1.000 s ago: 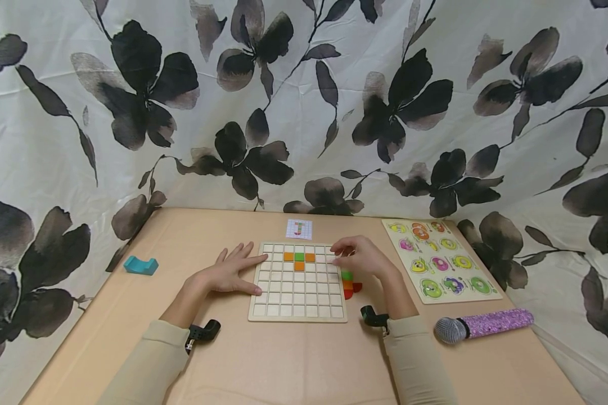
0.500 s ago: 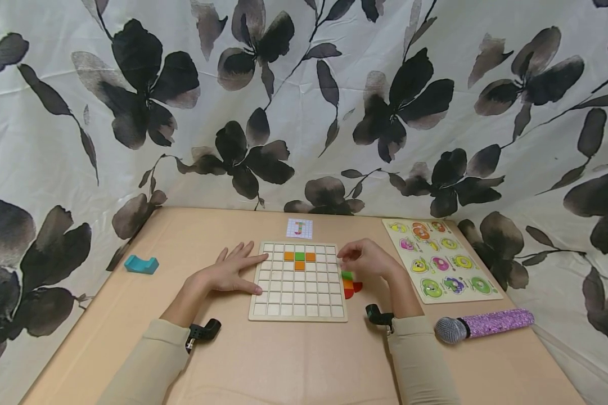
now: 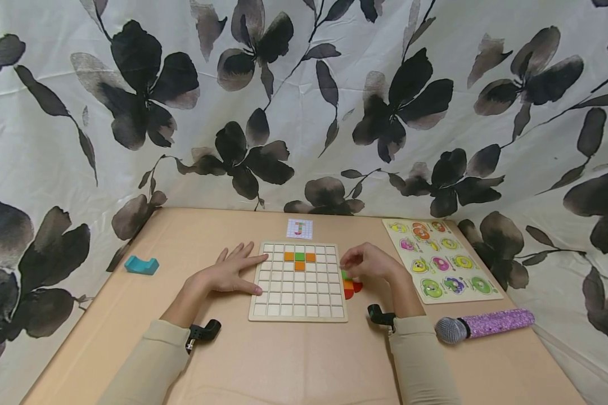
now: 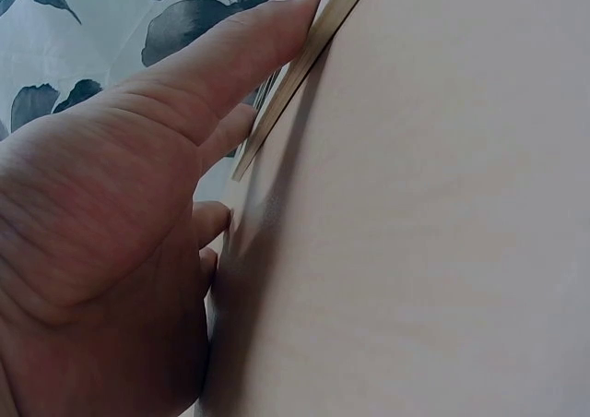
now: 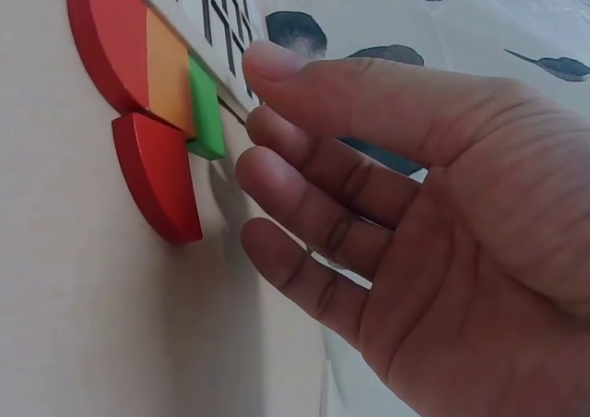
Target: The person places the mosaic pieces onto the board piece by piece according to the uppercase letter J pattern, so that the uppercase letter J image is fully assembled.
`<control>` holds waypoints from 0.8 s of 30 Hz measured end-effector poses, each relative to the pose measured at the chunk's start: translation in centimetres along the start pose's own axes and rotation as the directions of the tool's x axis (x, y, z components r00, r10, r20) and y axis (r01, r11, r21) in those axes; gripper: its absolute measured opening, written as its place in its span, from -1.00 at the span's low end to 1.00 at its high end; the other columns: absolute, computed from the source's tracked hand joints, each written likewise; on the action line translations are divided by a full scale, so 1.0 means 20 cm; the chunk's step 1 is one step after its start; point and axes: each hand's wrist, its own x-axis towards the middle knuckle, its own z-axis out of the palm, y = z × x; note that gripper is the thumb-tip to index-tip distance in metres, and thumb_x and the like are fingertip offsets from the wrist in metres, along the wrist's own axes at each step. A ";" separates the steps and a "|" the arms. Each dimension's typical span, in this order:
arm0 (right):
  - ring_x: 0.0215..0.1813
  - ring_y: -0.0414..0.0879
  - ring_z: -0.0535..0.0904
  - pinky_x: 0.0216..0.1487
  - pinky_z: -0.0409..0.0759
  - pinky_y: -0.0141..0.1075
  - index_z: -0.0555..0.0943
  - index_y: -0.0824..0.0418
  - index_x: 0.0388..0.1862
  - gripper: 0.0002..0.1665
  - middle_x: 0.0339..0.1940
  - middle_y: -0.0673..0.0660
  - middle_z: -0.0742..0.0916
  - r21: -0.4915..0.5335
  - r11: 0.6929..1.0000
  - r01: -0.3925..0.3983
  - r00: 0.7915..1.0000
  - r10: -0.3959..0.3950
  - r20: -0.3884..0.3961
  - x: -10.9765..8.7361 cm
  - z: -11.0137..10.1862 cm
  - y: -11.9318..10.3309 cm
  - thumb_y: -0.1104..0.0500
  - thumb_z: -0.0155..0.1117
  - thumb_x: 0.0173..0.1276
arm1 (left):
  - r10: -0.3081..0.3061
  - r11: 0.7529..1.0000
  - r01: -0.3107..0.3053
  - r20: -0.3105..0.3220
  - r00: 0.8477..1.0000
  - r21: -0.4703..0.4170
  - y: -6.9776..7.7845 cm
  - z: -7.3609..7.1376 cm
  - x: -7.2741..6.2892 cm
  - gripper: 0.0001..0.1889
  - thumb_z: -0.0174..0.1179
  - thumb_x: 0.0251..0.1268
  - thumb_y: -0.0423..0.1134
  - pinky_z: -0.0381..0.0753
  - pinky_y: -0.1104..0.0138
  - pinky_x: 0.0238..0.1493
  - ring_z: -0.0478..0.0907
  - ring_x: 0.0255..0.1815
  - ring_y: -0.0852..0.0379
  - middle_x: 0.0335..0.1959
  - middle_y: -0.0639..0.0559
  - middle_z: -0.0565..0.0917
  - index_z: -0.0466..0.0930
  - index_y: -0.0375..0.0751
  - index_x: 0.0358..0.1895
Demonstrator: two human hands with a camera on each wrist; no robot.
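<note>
A pale gridded board (image 3: 298,295) lies mid-table. Set in its upper squares are a row of orange, green (image 3: 299,257) and orange tiles, with another orange tile (image 3: 299,266) below the green one. My left hand (image 3: 225,274) is spread flat, thumb and index finger at the board's left edge. Just off the right edge hovers my right hand (image 3: 372,263), fingers loosely bent and nothing between them. Near its fingertips, in the right wrist view, are a green block (image 5: 208,117), an orange block (image 5: 169,76) and two red rounded blocks, one (image 5: 159,179) lying apart from the row.
Behind the board lies a small card (image 3: 299,229) printed with a coloured hook-shaped pattern on a grid. To the right are a fruit-picture sheet (image 3: 440,261) and a purple glittery microphone (image 3: 486,326). A turquoise block (image 3: 141,265) lies at the far left. A floral cloth (image 3: 304,112) hangs behind.
My right hand has drawn back from over the board's upper right corner to beside its right edge, and lowered slightly toward the loose blocks. My left hand stays put.
</note>
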 end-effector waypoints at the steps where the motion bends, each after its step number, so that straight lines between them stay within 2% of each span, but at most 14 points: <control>1: -0.18 -0.01 0.59 -0.04 0.63 -0.24 0.77 0.29 -0.05 -0.70 -0.22 0.16 0.79 -0.003 1.000 0.003 1.000 -0.003 0.006 0.00 0.00 0.01 0.36 0.55 0.22 | 0.000 1.000 0.000 -0.001 1.000 -0.001 0.00 0.00 0.00 0.04 0.46 0.09 0.34 -0.47 -0.38 0.57 -0.35 0.73 -0.39 0.73 -0.33 -0.17 0.24 0.13 0.64; 10: -0.21 -0.02 0.59 -0.14 0.64 -0.28 0.79 0.23 -0.10 -0.78 -0.25 0.14 0.78 -0.040 0.999 0.003 0.999 -0.001 0.043 0.00 0.01 0.02 0.35 0.52 0.26 | 0.001 1.000 -0.001 -0.003 1.000 -0.010 -0.01 0.01 0.01 0.04 0.46 0.08 0.35 -0.49 -0.37 0.57 -0.37 0.73 -0.38 0.73 -0.31 -0.18 0.24 0.16 0.64; 24: -0.23 -0.01 0.56 -0.21 0.60 -0.29 0.81 0.19 -0.15 -0.79 -0.29 0.12 0.75 -0.039 0.999 -0.027 1.000 0.027 0.014 0.00 0.04 0.03 0.37 0.52 0.24 | -0.001 1.000 0.001 -0.004 1.000 -0.008 -0.02 0.01 0.01 0.04 0.46 0.08 0.35 -0.48 -0.37 0.58 -0.36 0.73 -0.38 0.73 -0.31 -0.17 0.24 0.16 0.64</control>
